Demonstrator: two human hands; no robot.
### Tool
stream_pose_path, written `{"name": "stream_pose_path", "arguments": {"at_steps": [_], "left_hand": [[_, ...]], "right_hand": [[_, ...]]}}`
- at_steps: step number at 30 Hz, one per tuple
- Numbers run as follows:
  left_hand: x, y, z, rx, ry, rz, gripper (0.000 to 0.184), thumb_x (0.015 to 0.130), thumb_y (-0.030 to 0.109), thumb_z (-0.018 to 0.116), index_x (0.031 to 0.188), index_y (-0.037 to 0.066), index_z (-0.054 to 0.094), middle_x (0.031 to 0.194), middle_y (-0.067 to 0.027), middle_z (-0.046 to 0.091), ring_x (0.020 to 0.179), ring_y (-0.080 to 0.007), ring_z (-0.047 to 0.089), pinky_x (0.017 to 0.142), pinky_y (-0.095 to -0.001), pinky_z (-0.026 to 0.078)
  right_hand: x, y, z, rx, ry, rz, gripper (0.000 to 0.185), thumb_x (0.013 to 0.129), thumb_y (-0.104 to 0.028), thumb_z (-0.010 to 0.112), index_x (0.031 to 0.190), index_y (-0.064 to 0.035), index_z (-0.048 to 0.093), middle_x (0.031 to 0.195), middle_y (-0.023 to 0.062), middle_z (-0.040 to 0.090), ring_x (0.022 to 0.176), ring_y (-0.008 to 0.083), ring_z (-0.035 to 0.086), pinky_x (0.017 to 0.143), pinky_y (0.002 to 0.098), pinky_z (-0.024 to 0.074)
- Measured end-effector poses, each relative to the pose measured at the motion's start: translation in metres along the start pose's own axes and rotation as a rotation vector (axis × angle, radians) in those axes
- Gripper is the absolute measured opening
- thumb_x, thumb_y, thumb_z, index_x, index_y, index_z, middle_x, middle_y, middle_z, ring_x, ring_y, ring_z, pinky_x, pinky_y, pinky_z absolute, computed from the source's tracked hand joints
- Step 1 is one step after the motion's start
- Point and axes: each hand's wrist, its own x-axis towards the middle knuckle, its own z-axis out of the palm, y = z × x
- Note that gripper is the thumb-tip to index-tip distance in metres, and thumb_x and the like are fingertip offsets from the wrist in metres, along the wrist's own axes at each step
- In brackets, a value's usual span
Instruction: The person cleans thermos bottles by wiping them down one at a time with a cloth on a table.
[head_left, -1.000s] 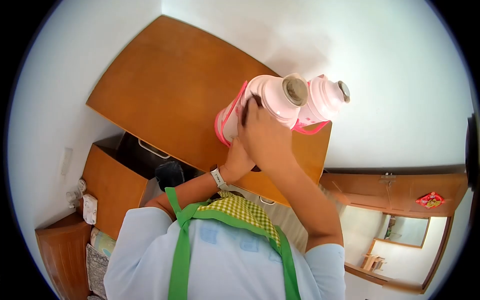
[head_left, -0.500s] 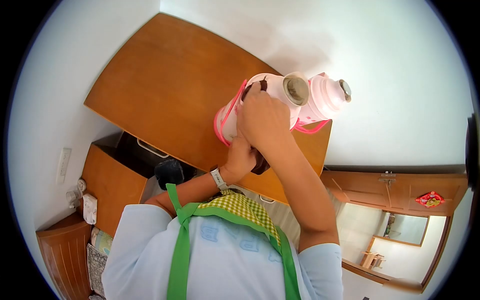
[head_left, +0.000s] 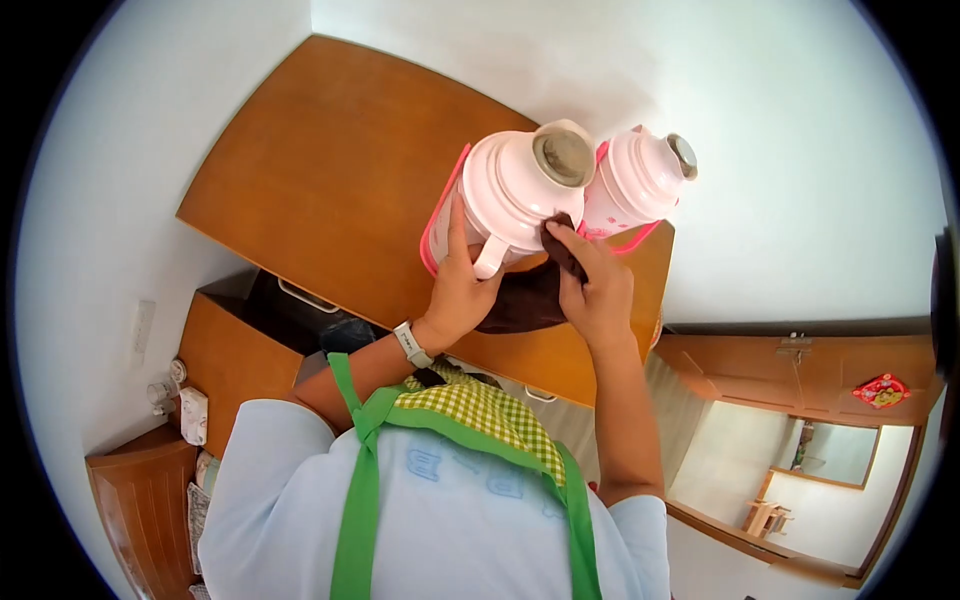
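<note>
A pink thermos flask point(head_left: 505, 190) with a grey-topped spout stands on the brown tabletop point(head_left: 350, 150). My left hand point(head_left: 462, 290) is at its near side by the white handle, thumb and fingers around the flask's body. My right hand point(head_left: 597, 290) pinches a dark brown cloth point(head_left: 525, 300) and presses one end of it against the flask's shoulder. The rest of the cloth hangs between my two hands. Behind and to the right, a second pink flask point(head_left: 630, 185) with a pink carrying handle is beside the first one.
Below the table's left edge are a drawer with a metal handle point(head_left: 307, 297) and a brown cabinet point(head_left: 235, 350). A white wall point(head_left: 780, 180) rises behind the table. At the right is a wooden door point(head_left: 740, 370) with a red ornament point(head_left: 881, 391).
My right hand has moved right and down with the cloth, off the front of the flask. My left hand has moved up onto the flask, and the white handle now shows.
</note>
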Motion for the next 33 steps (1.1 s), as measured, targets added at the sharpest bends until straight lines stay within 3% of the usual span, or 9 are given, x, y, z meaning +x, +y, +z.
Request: {"name": "stream_pose_path", "arguments": {"at_steps": [5,12,14,16,18,22,25,28,33], "left_hand": [[0.009,-0.011,-0.005,0.509,0.128,0.328,0.091,0.086,0.008,0.065,0.150,0.001,0.000,0.113,-0.0252,0.062,0.098,-0.0338,0.066,0.086,-0.0388,0.049],[0.021,-0.004,-0.034,0.251,-0.114,0.160,0.087,0.088,0.014,0.066,0.150,0.001,0.006,0.139,-0.0226,0.043,0.112,-0.0275,0.059,0.093,-0.0368,0.048],[0.023,0.000,-0.034,0.222,-0.139,0.153,0.087,0.088,0.013,0.066,0.150,0.001,0.006,0.139,-0.0221,0.043,0.112,-0.0264,0.058,0.093,-0.0357,0.048],[0.026,-0.002,-0.037,0.195,-0.170,0.142,0.086,0.089,0.013,0.065,0.150,0.001,0.006,0.139,-0.0216,0.043,0.113,-0.0253,0.058,0.093,-0.0346,0.048],[0.027,-0.011,-0.034,0.250,-0.124,0.272,0.086,0.088,0.010,0.064,0.150,0.002,0.005,0.137,-0.0224,0.046,0.113,-0.0268,0.058,0.093,-0.0348,0.047],[0.017,-0.009,-0.036,0.104,-0.177,0.056,0.090,0.085,0.006,0.064,0.150,0.002,0.003,0.132,-0.0216,0.052,0.110,-0.0287,0.060,0.091,-0.0359,0.048],[0.013,-0.023,-0.041,0.310,-0.159,0.301,0.059,0.083,0.010,0.064,0.135,-0.003,0.040,0.117,-0.0175,0.062,0.104,-0.0290,0.063,0.085,-0.0358,0.049],[0.009,-0.020,-0.041,0.141,-0.204,0.176,0.042,0.083,0.011,0.064,0.121,-0.004,0.052,0.119,-0.0169,0.060,0.108,-0.0283,0.060,0.088,-0.0363,0.047],[0.014,-0.019,-0.037,0.198,-0.146,0.250,0.068,0.083,0.007,0.063,0.142,0.000,0.029,0.126,-0.0198,0.057,0.116,-0.0294,0.057,0.094,-0.0362,0.045]], "right_hand": [[-0.007,0.016,0.005,0.361,0.107,0.243,0.027,0.085,0.000,0.059,0.110,-0.0068,0.067,0.108,0.0134,0.068,0.087,0.0184,0.068,0.077,0.0273,0.0514],[-0.021,0.024,-0.006,1.427,0.231,0.865,0.028,0.089,-0.003,0.060,0.117,0.0027,0.060,0.110,0.0078,0.065,0.094,0.0150,0.062,0.085,0.0286,0.0500],[-0.012,-0.007,-0.003,1.218,0.280,0.745,0.031,0.086,-0.003,0.062,0.117,-0.0026,0.060,0.103,0.0066,0.065,0.086,0.0179,0.064,0.077,0.0294,0.0518],[-0.006,-0.025,0.001,0.258,0.231,0.072,0.032,0.082,-0.003,0.064,0.113,-0.0093,0.062,0.088,0.0075,0.061,0.075,0.0234,0.062,0.067,0.0305,0.0517],[-0.001,-0.034,0.009,0.033,0.185,0.008,0.043,0.072,-0.001,0.067,0.113,-0.0121,0.063,0.087,0.0075,0.061,0.076,0.0243,0.064,0.062,0.0315,0.0513],[0.033,-0.059,0.042,-0.235,0.085,-0.094,0.039,0.066,-0.006,0.066,0.105,-0.0084,0.065,0.079,0.0069,0.055,0.066,0.0203,0.063,0.055,0.0299,0.0509],[0.070,-0.080,0.062,-0.391,-0.103,-0.131,0.026,0.067,-0.011,0.065,0.093,-0.0058,0.066,0.078,0.0075,0.055,0.065,0.0188,0.064,0.052,0.0295,0.0507],[0.090,-0.090,0.071,-0.446,-0.305,-0.114,0.016,0.069,-0.013,0.064,0.083,-0.0048,0.066,0.080,0.0079,0.057,0.067,0.0193,0.065,0.052,0.0306,0.0509],[0.052,-0.074,0.057,-0.316,-0.233,-0.120,0.018,0.070,-0.013,0.065,0.086,-0.0057,0.065,0.081,0.0077,0.057,0.066,0.0222,0.064,0.054,0.0340,0.0523]]}}
